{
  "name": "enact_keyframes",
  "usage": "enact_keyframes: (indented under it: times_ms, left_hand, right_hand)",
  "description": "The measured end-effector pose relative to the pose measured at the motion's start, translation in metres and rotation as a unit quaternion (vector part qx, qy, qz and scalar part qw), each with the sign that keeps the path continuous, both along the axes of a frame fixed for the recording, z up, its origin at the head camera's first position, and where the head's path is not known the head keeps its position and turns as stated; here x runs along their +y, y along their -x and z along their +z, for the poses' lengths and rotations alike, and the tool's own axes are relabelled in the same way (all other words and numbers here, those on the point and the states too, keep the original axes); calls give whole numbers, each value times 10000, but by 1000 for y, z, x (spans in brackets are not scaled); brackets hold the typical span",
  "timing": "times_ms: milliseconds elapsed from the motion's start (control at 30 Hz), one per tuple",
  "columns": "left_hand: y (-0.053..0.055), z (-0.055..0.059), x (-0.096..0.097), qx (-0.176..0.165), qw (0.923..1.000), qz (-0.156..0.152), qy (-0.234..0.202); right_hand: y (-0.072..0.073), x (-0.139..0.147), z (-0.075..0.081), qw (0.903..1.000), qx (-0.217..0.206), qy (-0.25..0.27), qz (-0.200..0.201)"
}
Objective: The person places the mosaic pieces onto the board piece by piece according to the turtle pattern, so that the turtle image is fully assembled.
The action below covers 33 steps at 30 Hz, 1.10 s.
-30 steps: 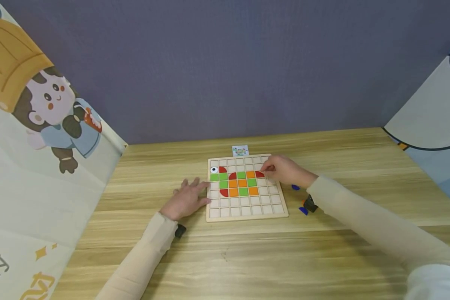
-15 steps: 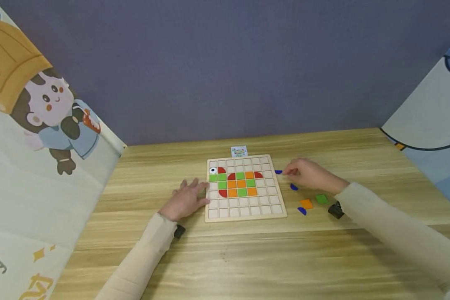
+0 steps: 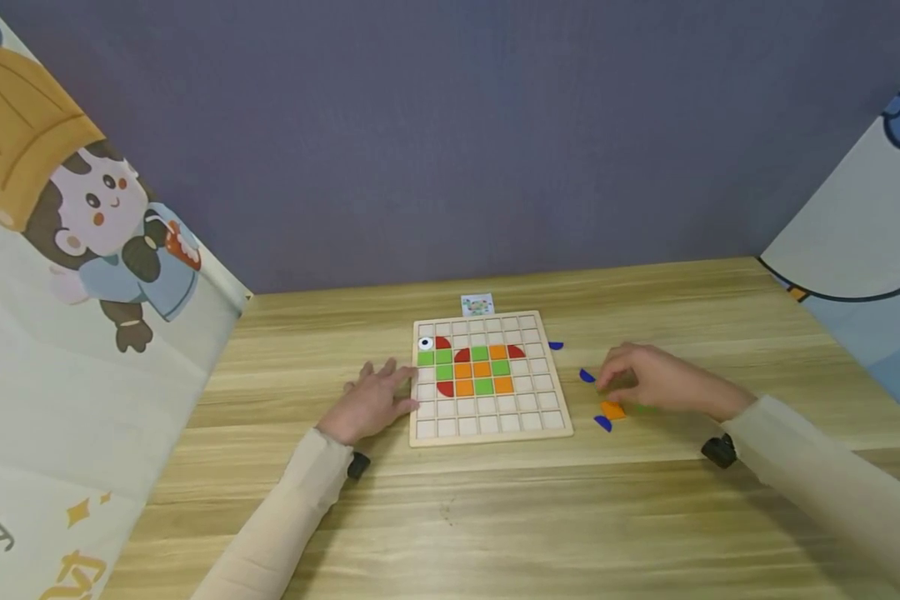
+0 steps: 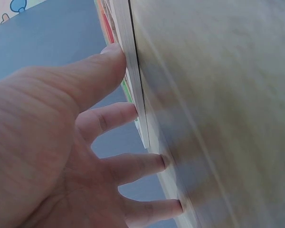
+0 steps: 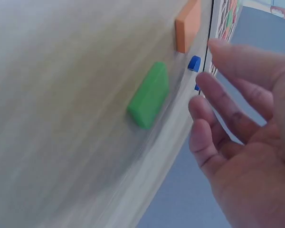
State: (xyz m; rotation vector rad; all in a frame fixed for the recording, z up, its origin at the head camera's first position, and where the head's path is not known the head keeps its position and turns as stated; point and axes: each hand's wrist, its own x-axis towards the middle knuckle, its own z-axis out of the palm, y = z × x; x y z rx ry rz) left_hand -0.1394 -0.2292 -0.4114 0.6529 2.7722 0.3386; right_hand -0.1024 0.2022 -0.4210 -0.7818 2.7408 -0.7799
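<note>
A wooden grid board (image 3: pixel 487 424) lies on the table, several green, orange and red tiles and a round eye piece (image 3: pixel 425 342) set in its cells. My left hand (image 3: pixel 367 404) spreads its fingers at the board's left side; thumb and index finger touch the edge, other fingertips rest on the table. Beside the orange square tile (image 3: pixel 612 410), my right hand (image 3: pixel 656 379) hovers with fingers loosely bent and nothing between them. Under that hand lies a green square tile (image 5: pixel 149 97), mostly hidden in the head view. A blue half-round piece (image 3: pixel 587 376) lies by its fingertips.
One blue half-round piece (image 3: pixel 556 345) lies against the board's right edge, another blue piece (image 3: pixel 603 423) nearer the front. A small picture card (image 3: pixel 477 305) touches the board's far edge. A dark partition (image 3: pixel 495 142) rises behind the table.
My right hand left the red quarter piece in the board, moved right to the blue piece at the edge, then came down and right toward the orange tile. The left hand stayed put.
</note>
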Motion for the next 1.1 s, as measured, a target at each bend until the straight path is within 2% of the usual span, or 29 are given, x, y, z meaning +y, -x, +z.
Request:
enact_keyframes:
  times_ms: [167,300,467,767,900,1100]
  left_hand:
    - [-1,0,0,-35,10000,32,-13]
    - [0,-1,0,-44,10000,43,4]
    - [0,-1,0,-25,10000,21,11]
    - [-1,-2,0,11,10000,9,17]
    - [-1,-2,0,26,10000,8,-4]
    - [0,-2,0,81,10000,-33,-29]
  right_hand:
    - [-15,6,-4,9996,-146,121,219]
    - [-23,8,-7,9994,42,131,330]
    - [-26,8,-12,9986,359,50,378]
    - [-19,2,-11,9971,724,-227,45]
    - [-11,-5,-8,9947,1008,-185,-51]
    - [5,-23,-2,9944,1046,-7,-116]
